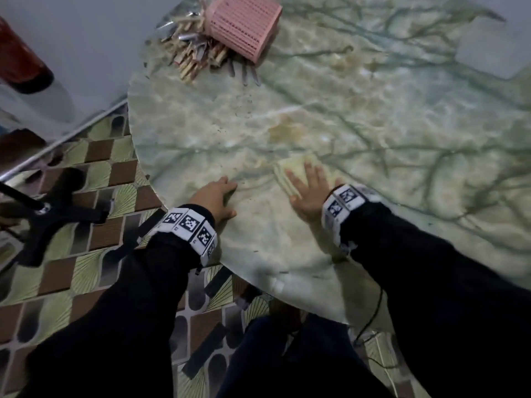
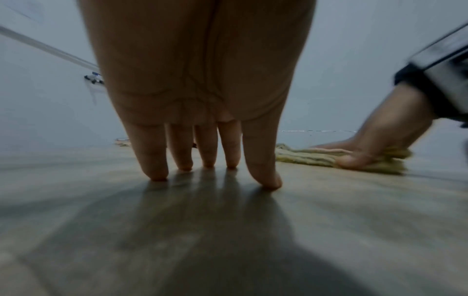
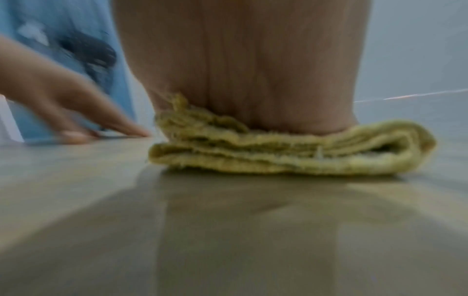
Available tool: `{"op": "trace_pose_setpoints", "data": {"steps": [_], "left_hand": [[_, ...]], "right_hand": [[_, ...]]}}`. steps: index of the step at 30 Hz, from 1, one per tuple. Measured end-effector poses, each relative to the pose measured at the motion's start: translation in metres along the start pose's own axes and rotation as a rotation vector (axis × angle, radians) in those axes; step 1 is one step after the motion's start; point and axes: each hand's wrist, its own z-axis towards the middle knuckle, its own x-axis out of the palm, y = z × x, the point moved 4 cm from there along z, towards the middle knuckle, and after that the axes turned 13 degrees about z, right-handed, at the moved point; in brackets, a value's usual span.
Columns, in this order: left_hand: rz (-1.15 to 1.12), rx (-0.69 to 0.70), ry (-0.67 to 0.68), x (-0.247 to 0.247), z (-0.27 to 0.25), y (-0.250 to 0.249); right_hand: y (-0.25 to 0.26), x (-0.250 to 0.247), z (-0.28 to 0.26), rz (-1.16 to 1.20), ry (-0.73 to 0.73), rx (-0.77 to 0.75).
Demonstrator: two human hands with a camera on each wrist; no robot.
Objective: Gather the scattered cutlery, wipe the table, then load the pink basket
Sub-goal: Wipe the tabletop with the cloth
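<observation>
A pink basket (image 1: 244,24) lies tipped at the far edge of the marble table (image 1: 402,124). A heap of wooden-handled cutlery (image 1: 192,53) is piled against its left side. My right hand (image 1: 309,182) lies flat, fingers spread, on a folded yellow cloth (image 1: 287,173) and presses it onto the table. The right wrist view shows the palm (image 3: 253,70) on top of the cloth (image 3: 291,154). My left hand (image 1: 221,193) rests on the table near its left edge and holds nothing. Its straight fingertips (image 2: 266,180) touch the surface.
Dark crumbs (image 1: 241,110) and a brownish stain (image 1: 287,130) mark the table beyond my hands. A pale sheet (image 1: 494,47) lies far right. The round table edge runs left of my left hand. A black stand base (image 1: 57,208) sits on the tiled floor.
</observation>
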Motion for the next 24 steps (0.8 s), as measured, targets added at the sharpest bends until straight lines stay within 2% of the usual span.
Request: {"op": "trace_pose_setpoints", "data": {"steps": [1, 3, 5, 6, 8, 11, 13, 15, 17, 19, 22, 24], "left_hand": [[0.015, 0.007, 0.003, 0.000, 0.001, 0.000], [0.043, 0.024, 0.010, -0.001, 0.001, 0.001], [0.052, 0.034, 0.019, -0.001, 0.001, 0.001], [0.061, 0.039, 0.025, -0.001, 0.001, 0.001], [0.074, 0.042, 0.034, -0.001, 0.000, 0.000], [0.082, 0.041, 0.049, -0.001, -0.001, -0.001], [0.092, 0.041, 0.058, 0.000, -0.001, -0.002], [0.096, 0.041, 0.054, -0.002, 0.000, -0.001], [0.126, 0.031, 0.050, -0.004, 0.001, 0.000], [0.130, -0.013, 0.038, -0.012, 0.006, 0.004], [-0.025, -0.099, 0.001, -0.031, 0.020, 0.009], [-0.117, -0.129, -0.014, -0.042, 0.032, 0.010]], "right_hand": [[0.018, 0.017, -0.018, -0.027, 0.000, -0.054], [0.034, 0.045, -0.063, -0.109, 0.150, -0.134], [0.016, 0.055, -0.102, -0.142, 0.300, -0.149], [-0.002, 0.051, -0.113, -0.118, 0.318, -0.113], [-0.051, 0.031, -0.114, -0.064, 0.248, 0.039], [-0.115, -0.017, -0.086, 0.094, -0.019, 0.338], [-0.138, -0.043, -0.055, 0.200, -0.143, 0.419], [-0.135, -0.053, -0.017, 0.207, -0.162, 0.424], [-0.093, -0.048, 0.016, 0.206, -0.147, 0.331], [-0.032, -0.021, 0.031, 0.182, -0.072, 0.142], [0.043, 0.026, -0.002, -0.007, 0.054, -0.132], [0.041, 0.033, -0.038, -0.045, -0.020, -0.249]]}}
